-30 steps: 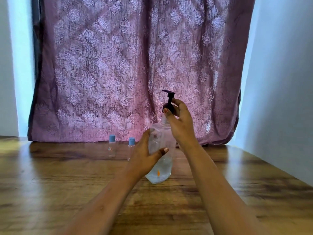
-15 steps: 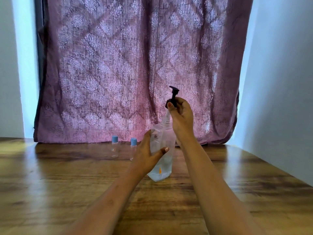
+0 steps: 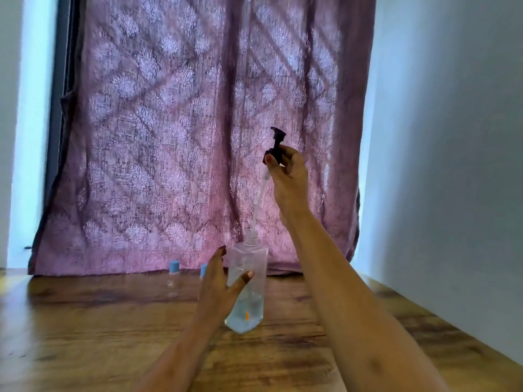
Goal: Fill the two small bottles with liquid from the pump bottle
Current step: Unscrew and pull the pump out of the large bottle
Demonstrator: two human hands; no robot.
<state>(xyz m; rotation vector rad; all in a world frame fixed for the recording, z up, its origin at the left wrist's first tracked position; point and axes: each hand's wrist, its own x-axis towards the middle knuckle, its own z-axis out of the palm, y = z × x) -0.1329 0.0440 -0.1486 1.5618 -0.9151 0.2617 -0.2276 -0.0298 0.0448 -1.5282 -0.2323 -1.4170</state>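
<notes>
A clear pump bottle (image 3: 250, 284) with liquid in its lower part stands on the wooden floor (image 3: 85, 335), and my left hand (image 3: 219, 287) grips its side. My right hand (image 3: 287, 171) holds the black pump head (image 3: 276, 144) lifted well above the open neck. The pump's clear tube (image 3: 259, 202) hangs from it with its lower end still in the neck. Two small clear bottles with blue caps stand behind, one (image 3: 173, 278) in full view, the other (image 3: 203, 271) partly hidden by my left hand.
A patterned purple curtain (image 3: 198, 137) hangs behind the bottles down to the floor. A pale wall (image 3: 452, 165) runs along the right side.
My right hand has pulled the pump head up off the bottle, drawing the tube out of the neck. My left hand keeps its grip on the bottle.
</notes>
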